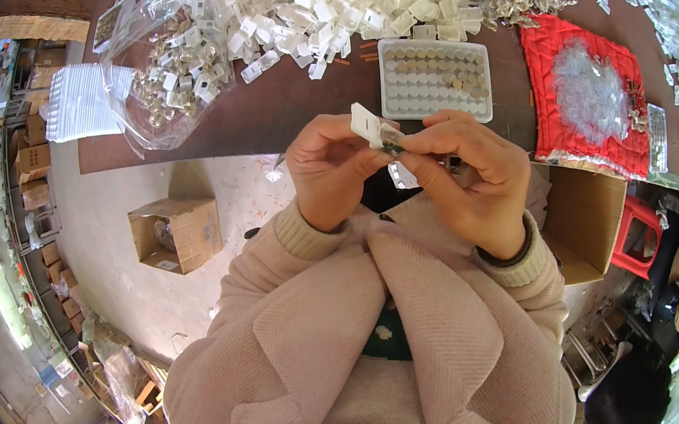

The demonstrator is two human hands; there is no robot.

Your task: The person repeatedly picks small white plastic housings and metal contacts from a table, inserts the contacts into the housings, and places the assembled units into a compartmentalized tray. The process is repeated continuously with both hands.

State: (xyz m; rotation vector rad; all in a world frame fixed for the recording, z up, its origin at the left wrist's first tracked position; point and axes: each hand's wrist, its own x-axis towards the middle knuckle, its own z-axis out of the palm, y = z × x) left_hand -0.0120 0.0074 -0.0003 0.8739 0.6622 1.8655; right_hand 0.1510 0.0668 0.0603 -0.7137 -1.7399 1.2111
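Both hands meet in front of my chest, above the near edge of the brown table. My left hand [329, 163] is closed in a pinch on a small white plastic case [365, 124] with a flat flap sticking up. My right hand [473, 174] has thumb and fingers pressed against the other end of the case, where a small dark greenish part shows. My fingers hide most of that part. Just beyond my hands lies a white tray [434, 115] with rows of round pockets, many holding tan discs.
A large heap of white plastic cases [315, 3] covers the far table. A clear bag [170, 95] of small parts lies left, beside stacked white trays [88, 102]. Right, clear plastic pieces rest on a red cloth [536, 84]. Cardboard boxes [191, 231] and a red stool [636, 238] stand below.
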